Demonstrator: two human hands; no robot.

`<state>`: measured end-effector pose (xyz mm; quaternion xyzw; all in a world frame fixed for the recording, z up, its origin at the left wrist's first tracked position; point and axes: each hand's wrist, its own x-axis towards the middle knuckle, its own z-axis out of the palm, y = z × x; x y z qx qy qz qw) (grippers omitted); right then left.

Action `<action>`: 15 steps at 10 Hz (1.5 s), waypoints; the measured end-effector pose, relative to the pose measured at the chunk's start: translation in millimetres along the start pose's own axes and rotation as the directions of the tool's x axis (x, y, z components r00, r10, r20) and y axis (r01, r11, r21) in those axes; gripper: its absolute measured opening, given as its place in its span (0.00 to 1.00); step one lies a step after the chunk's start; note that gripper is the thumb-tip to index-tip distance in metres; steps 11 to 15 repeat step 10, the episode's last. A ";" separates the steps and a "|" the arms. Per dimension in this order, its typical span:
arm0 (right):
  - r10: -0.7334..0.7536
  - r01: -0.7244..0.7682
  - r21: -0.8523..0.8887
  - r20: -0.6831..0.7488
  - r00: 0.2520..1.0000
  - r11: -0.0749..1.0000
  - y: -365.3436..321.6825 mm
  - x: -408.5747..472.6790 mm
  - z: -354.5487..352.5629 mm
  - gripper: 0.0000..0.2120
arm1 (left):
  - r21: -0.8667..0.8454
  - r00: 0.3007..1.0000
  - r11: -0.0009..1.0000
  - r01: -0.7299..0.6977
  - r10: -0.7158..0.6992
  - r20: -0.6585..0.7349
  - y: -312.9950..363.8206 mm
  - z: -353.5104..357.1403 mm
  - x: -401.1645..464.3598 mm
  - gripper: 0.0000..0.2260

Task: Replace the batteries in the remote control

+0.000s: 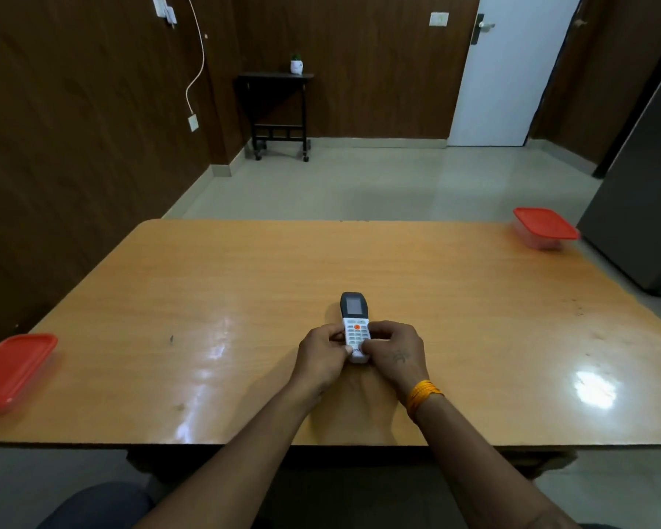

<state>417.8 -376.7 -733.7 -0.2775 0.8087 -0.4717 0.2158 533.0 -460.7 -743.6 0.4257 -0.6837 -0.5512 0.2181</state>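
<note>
Fingers of my left hand [323,357] and right hand [392,349] are pinching the white-and-grey plastic remote control [355,326] face-up; it risks slipping onto the tabletop [207,299] as I flip it.

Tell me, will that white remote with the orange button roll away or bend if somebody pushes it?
Probably neither. The white plastic remote control with the orange button looks flat-bodied, so it should slide, not roll, across the glossy wooden table. Its hard casing looks stiff. It seems light: the left hand and right hand hold it by fingertips.
</note>
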 end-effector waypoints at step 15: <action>-0.033 0.048 0.130 -0.118 0.992 0.990 -60.0 66.2 57.0 0.14 | 0.085 0.987 0.993 -0.080 0.091 -0.131 18.8 -81.4 83.1 0.21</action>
